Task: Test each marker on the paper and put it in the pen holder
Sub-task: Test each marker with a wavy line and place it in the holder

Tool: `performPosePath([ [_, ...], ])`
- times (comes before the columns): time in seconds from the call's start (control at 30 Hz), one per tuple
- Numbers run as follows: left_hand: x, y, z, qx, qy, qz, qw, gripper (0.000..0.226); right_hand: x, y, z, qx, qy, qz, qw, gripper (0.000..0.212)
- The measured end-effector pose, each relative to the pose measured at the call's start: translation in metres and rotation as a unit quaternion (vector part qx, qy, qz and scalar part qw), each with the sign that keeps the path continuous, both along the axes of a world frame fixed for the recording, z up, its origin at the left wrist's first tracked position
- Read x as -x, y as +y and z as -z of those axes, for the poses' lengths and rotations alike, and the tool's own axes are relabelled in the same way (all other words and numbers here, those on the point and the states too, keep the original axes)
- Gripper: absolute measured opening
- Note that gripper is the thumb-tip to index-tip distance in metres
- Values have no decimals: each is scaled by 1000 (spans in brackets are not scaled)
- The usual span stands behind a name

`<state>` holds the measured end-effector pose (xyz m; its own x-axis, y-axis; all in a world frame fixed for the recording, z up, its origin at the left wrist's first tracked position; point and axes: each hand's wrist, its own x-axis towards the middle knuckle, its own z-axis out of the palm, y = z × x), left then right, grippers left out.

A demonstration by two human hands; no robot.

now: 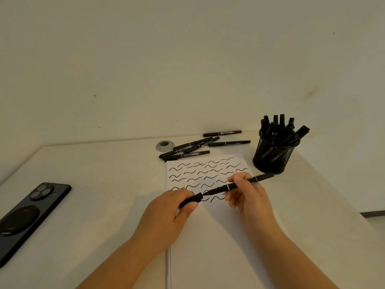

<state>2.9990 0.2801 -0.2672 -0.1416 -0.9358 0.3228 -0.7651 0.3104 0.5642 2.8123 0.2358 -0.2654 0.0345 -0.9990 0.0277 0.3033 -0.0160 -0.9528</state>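
I count one black marker (239,184) in the hands, seven more black loose markers (193,146) lying on the tabletop (104,174) at about 12 o'clock from the paper (218,236), and one black mesh pen holder (273,156) at about 1 o'clock, stuffed with markers whose number I cannot tell because they overlap. The loose ones lie mostly flat with their long axes running roughly 9-to-3, several tilted toward 2 o'clock. My right hand (248,197) has its grip closed around the barrel of the held marker, fingers and thumb pinching it just behind the midpoint. That marker hangs just above the paper, its long axis running from 8 o'clock to 2 o'clock, bare tip pointing toward 8 o'clock and back end pointing toward the pen holder. My left hand (173,209) is clenched on the marker's cap (192,200), thumb and fingers curled round it, the cap's open mouth facing the tip and just beside it. The paper carries roughly six rows of short black wavy test strokes (200,174) across its far half. One black phone (27,217) lies face down at 9 o'clock, and one round grey grommet (165,145) sits in the tabletop just beside the loose markers.
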Motion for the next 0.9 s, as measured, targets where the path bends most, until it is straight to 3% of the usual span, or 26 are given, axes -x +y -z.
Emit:
performPosePath([
  [0.33, 3, 3, -4, -24, 13, 10, 1000, 10, -5, 7, -4, 26, 75, -72, 994, 19],
  [0.6, 12, 9, -11, -42, 206, -14, 978, 25, -8, 16, -8, 69, 78, -151, 983, 5],
  [0.9, 18, 12, -13, -55, 183, -31, 981, 38, -9, 16, -2, 95, 39, -172, 980, 9],
])
